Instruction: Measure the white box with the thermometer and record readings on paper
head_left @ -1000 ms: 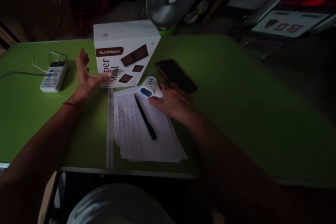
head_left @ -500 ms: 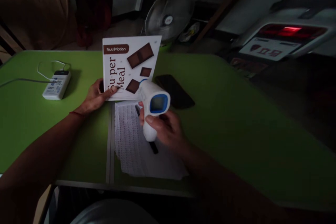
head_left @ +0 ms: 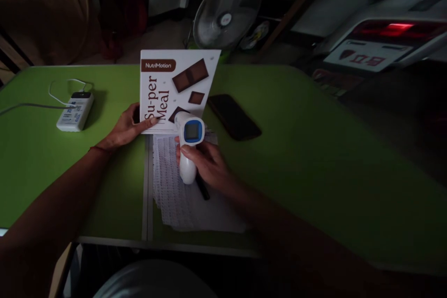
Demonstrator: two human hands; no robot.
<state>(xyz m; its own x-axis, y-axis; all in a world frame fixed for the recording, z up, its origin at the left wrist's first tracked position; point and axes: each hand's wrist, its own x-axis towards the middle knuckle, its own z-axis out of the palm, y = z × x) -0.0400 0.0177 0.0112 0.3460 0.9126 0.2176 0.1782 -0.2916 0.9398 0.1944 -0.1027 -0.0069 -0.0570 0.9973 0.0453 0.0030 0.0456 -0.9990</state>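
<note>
My left hand (head_left: pixel 127 126) grips the lower left corner of a white box (head_left: pixel 153 88) printed "NutriMotion Su-per Meal" with brown bars, its thumb on the front face. The box stands upright over the far end of the papers. In my right hand (head_left: pixel 206 160) is a white infrared thermometer (head_left: pixel 188 167) with a blue-rimmed screen, held by its handle and pointing at the box's lower right part, which it partly covers. Below it lie sheets of printed paper (head_left: pixel 178 209) with a black pen (head_left: pixel 202 188) on top, partly hidden by the right hand.
A dark phone (head_left: pixel 235 116) lies right of the box on the green table (head_left: pixel 314 163). To the left sits a white power strip (head_left: pixel 75 114) with cables plugged in. Beyond the table are a fan (head_left: pixel 226 14) and, at right, a vehicle's lit red tail light (head_left: pixel 398 30).
The thermometer in my right hand has moved left and turned its screen more squarely toward me. My left hand still holds the box, which has shifted slightly right in view.
</note>
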